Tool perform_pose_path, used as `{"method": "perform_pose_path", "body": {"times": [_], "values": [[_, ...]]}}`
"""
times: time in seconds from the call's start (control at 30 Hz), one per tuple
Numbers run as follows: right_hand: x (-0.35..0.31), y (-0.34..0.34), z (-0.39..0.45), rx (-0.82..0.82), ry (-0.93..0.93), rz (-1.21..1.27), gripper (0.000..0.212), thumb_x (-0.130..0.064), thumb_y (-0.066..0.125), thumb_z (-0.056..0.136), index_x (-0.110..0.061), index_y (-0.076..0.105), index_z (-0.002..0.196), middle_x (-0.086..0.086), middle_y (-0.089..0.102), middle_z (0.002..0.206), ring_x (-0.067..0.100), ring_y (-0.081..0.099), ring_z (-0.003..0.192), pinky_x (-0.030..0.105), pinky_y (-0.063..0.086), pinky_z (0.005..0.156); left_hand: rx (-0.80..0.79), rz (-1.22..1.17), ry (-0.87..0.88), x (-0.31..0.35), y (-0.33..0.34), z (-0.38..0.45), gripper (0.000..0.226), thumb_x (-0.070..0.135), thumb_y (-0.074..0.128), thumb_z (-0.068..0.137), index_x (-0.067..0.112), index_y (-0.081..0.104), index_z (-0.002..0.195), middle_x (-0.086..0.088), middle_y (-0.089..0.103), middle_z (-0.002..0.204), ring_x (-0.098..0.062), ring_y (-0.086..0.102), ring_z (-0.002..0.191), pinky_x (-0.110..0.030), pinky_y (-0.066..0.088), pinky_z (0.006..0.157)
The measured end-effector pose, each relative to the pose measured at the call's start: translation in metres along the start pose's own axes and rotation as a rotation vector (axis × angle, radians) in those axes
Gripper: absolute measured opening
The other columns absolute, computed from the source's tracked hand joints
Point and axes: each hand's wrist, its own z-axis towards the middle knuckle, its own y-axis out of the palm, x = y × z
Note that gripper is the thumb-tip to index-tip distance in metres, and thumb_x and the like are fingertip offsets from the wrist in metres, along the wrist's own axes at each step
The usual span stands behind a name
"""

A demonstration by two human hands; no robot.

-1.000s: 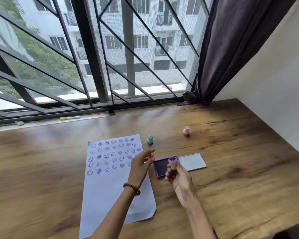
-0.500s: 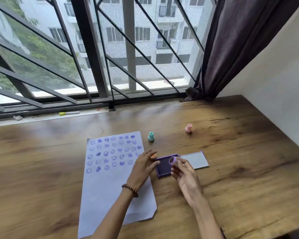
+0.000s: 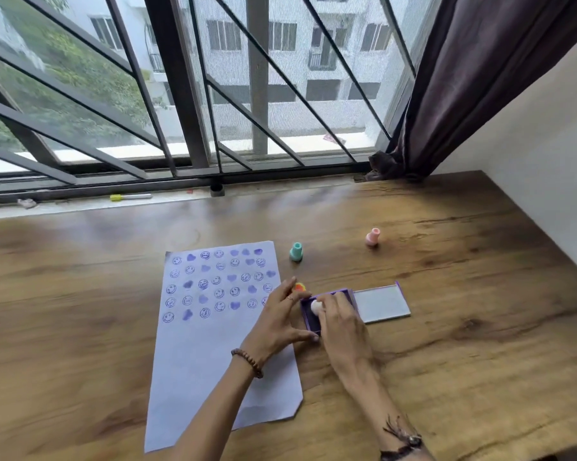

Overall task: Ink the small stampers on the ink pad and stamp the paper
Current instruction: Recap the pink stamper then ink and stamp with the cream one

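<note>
A white paper [image 3: 213, 354] lies on the wooden table [image 3: 446, 361], its upper part covered with purple smiley and heart prints. To its right sits the purple ink pad [image 3: 308, 319], its open lid [image 3: 380, 304] lying flat beside it. My right hand [image 3: 340, 327] pinches a small pale purple stamper [image 3: 316, 307] down onto the pad. My left hand [image 3: 277, 321] grips the pad's left edge between thumb and fingers. An orange stamper [image 3: 299, 287] peeks out behind those fingers; I cannot tell whether it touches them.
A teal stamper [image 3: 296, 251] stands just past the paper's top right corner, and a pink stamper [image 3: 372, 236] stands farther right. A yellow-capped marker [image 3: 130, 196] lies on the window sill. A dark curtain [image 3: 463, 78] and a white wall [image 3: 546, 144] close the right side.
My right hand has brought the pale purple stamper down from above the pad onto its ink surface. My left hand has moved right and taken hold of the pad's edge.
</note>
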Motion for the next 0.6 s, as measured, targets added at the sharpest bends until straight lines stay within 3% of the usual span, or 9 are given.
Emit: {"method": "perform_pose_path", "body": {"times": [0.2, 0.3, 0.4, 0.6], "values": [[-0.001, 0.0, 0.004, 0.047, -0.083, 0.007, 0.018, -0.012, 0.042, 0.093, -0.012, 0.053, 0.108, 0.007, 0.056, 0.109, 0.024, 0.057, 0.097, 0.033, 0.045, 0.078, 0.023, 0.007, 0.034, -0.004, 0.003, 0.001, 0.075, 0.031, 0.083, 0.06, 0.022, 0.048, 0.126, -0.005, 0.021, 0.152, -0.015, 0.017, 0.139, -0.018, 0.012, 0.108], [-0.001, -0.001, 0.01, -0.019, -0.105, -0.018, 0.02, -0.005, 0.053, 0.086, -0.01, 0.054, 0.105, 0.009, 0.056, 0.105, 0.027, 0.058, 0.094, 0.036, 0.047, 0.074, 0.033, 0.002, 0.048, -0.006, 0.005, 0.002, 0.074, 0.031, 0.083, 0.06, 0.021, 0.049, 0.125, -0.006, 0.021, 0.152, -0.014, 0.017, 0.138, -0.016, 0.011, 0.107], [-0.005, -0.005, 0.017, -0.074, -0.089, -0.065, 0.021, -0.005, 0.054, 0.086, -0.01, 0.052, 0.106, 0.01, 0.054, 0.108, 0.029, 0.058, 0.097, 0.037, 0.047, 0.074, 0.035, -0.031, 0.053, -0.008, 0.005, 0.001, 0.072, 0.03, 0.082, 0.061, 0.024, 0.048, 0.125, -0.004, 0.02, 0.152, -0.006, 0.015, 0.134, -0.016, 0.011, 0.108], [-0.016, -0.028, 0.039, -0.18, -0.008, -0.04, 0.013, -0.008, 0.05, 0.085, -0.004, 0.062, 0.085, 0.021, 0.063, 0.1, 0.037, 0.06, 0.094, 0.037, 0.044, 0.07, 0.001, -0.045, 0.032, -0.001, 0.003, -0.002, 0.086, 0.032, 0.083, 0.06, 0.021, 0.038, 0.133, -0.005, 0.013, 0.154, -0.015, 0.011, 0.141, -0.021, 0.011, 0.111]]}}
